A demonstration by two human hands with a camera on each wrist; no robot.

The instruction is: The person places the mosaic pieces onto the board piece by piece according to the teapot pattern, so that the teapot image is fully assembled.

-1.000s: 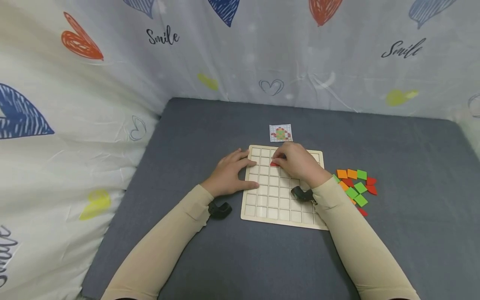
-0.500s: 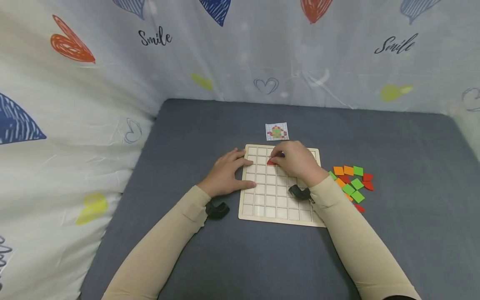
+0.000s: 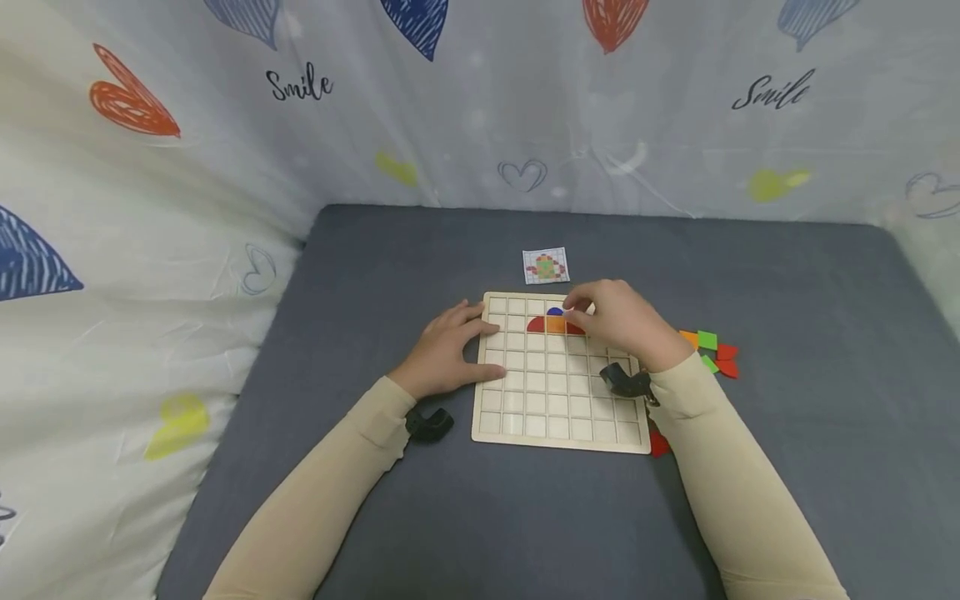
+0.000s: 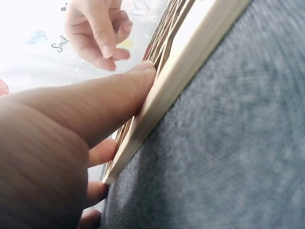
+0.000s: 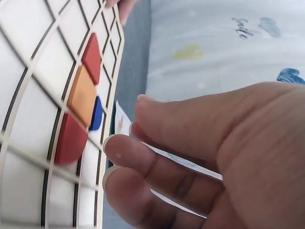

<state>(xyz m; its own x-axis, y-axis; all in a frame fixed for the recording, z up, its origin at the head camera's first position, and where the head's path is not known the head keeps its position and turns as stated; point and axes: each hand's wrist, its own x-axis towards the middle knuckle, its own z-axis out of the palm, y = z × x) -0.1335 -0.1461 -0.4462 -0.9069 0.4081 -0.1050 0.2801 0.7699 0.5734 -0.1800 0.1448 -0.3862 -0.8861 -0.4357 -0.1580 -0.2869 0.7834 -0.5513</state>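
A pale wooden grid board (image 3: 535, 404) lies on the grey table. My left hand (image 3: 450, 350) rests on its left edge, thumb and fingers extended onto the rim and nearest squares. In the upper rows sit a red rounded tile (image 3: 536, 324), an orange square tile (image 3: 555, 324), a second red tile (image 5: 71, 140) and a blue tile (image 5: 96, 114) behind the orange one. Just above the board's upper right part hovers my right hand (image 3: 621, 321). The right wrist view shows its thumb and fingers loosely bent, apart, holding nothing.
A small card (image 3: 546, 266) with a coloured grid pattern lies beyond the board. Right of the board are loose green (image 3: 707, 340), orange (image 3: 688, 337) and red tiles (image 3: 727, 367), partly hidden by my right forearm. A printed white curtain (image 3: 465, 108) hangs behind the table.
My right hand has let go of the left red tile and shifted right, uncovering the orange, blue and second red tiles. The left hand keeps its place on the board. The head view has shifted slightly.
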